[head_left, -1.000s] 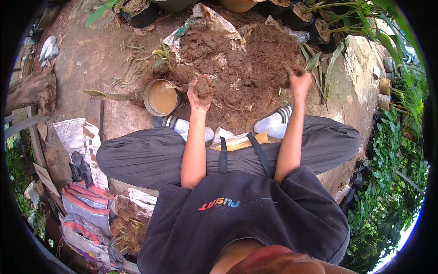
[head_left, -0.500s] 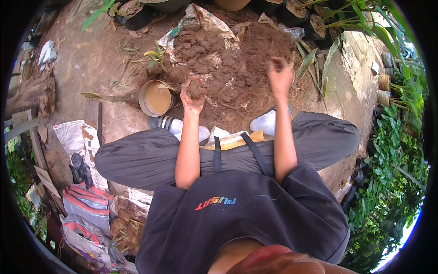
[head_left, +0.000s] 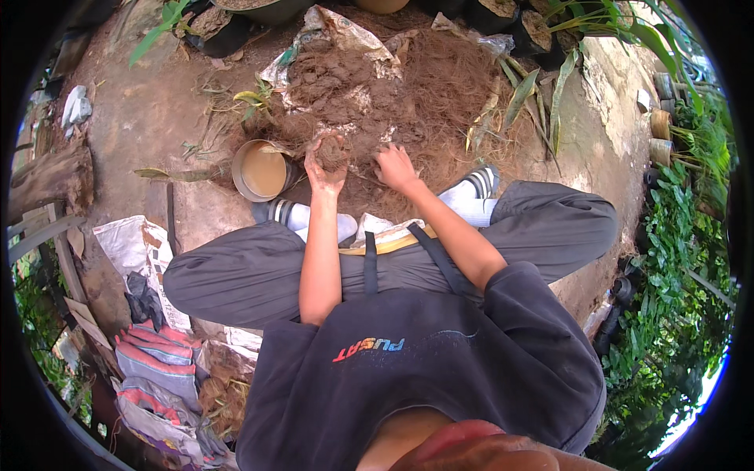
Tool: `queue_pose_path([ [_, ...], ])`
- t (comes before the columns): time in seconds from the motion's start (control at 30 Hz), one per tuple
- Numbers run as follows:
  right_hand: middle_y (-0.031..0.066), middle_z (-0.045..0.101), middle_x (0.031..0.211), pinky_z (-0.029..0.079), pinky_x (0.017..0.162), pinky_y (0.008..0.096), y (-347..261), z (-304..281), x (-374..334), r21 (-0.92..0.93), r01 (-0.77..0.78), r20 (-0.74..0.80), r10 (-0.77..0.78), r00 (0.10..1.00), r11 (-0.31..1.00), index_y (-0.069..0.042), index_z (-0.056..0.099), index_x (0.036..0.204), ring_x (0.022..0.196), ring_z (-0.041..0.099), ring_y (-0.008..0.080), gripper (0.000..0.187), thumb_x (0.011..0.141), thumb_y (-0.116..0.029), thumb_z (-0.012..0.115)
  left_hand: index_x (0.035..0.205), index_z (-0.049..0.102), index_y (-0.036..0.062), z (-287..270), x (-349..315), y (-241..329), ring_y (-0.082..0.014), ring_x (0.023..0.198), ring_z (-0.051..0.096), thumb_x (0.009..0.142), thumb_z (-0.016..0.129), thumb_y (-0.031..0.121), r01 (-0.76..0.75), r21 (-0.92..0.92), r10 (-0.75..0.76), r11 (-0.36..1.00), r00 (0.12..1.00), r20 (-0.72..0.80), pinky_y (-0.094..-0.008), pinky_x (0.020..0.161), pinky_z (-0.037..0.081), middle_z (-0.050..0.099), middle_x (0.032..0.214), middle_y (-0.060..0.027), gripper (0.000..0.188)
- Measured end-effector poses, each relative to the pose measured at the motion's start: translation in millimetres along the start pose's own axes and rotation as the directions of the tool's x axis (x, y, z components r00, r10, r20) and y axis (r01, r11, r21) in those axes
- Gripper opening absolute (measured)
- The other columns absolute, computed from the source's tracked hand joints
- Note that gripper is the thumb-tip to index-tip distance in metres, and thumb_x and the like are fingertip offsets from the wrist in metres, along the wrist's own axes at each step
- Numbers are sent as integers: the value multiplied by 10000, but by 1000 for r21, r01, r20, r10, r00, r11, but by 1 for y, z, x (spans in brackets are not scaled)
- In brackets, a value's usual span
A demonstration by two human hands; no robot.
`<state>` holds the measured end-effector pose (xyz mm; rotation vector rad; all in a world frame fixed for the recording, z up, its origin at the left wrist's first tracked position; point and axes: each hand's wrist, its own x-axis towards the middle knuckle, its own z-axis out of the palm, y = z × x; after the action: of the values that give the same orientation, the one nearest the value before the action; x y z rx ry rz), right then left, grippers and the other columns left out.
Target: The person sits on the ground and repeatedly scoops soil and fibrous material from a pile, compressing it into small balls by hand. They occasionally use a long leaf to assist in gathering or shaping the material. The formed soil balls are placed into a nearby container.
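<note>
A round clump of brown mud and fibre (head_left: 333, 152) rests in my left hand (head_left: 323, 171), whose fingers cup it from the left and below. Just to its right is my right hand (head_left: 395, 167), fingers bent and pointing at the clump, a small gap between them. Whatever those fingers hold, if anything, is too small to make out. Beyond both hands, wet dark mud (head_left: 326, 82) lies on a crumpled white sack (head_left: 345, 27). Loose brown fibre (head_left: 448, 90) spreads to the right of the mud.
Left of my left hand stands a round container of murky brown water (head_left: 265, 171). Potted plants (head_left: 542, 31) line the far side, and long leaves (head_left: 522, 102) lie at the right. Folded sacks (head_left: 157, 357) are at the lower left. My sandalled feet (head_left: 475, 187) flank the work.
My right hand has come left and nearer to me, from above the fibre to beside the clump. My left hand stays nearly in place with the clump in it.
</note>
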<state>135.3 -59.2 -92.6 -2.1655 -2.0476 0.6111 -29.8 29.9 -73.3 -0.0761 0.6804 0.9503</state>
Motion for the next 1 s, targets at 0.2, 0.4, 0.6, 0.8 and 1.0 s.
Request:
queue_pose_path([
  [0.2,183,639,1137,474,952,430,35,-87,4,52,-587,391,525,756,808,-96,678,1019,1146,561,345,287,761,-221,693,996,630,123,0,0,6,-188,939,639,813,613,228,0,-25,1,1000,1000,17,-310,660,518,665,1031,-29,212],
  [0.4,345,248,1454,407,1035,434,99,-8,-31,156,-724,362,643,675,672,5,363,1394,1269,397,493,878,688,-315,775,996,629,121,1,3,2,-192,937,636,816,611,217,11,-24,-10,1000,1000,28,-319,673,524,662,1038,-44,205],
  [0.6,330,466,1292,441,1000,393,90,11,-33,364,-756,203,746,634,544,7,524,1228,1170,525,423,747,620,-292,838,1008,627,109,2,0,6,-201,940,637,823,604,214,20,-37,-19,999,999,28,-328,683,533,664,1034,-52,214],
  [0.8,292,617,1086,472,942,398,182,-10,-31,645,-648,185,740,647,405,-3,545,1138,1063,591,418,606,655,-283,780,1035,630,90,5,-2,0,-196,954,633,829,592,234,10,-25,-9,1000,1000,21,-297,670,528,666,1051,-50,255],
  [1.0,292,421,1349,407,1023,438,159,14,-21,393,-799,146,827,542,455,-4,340,1358,1239,436,466,837,680,-258,761,1041,631,78,6,-2,-3,-201,951,630,824,600,238,18,2,-18,1000,998,62,-288,683,531,664,1050,-52,272],
])
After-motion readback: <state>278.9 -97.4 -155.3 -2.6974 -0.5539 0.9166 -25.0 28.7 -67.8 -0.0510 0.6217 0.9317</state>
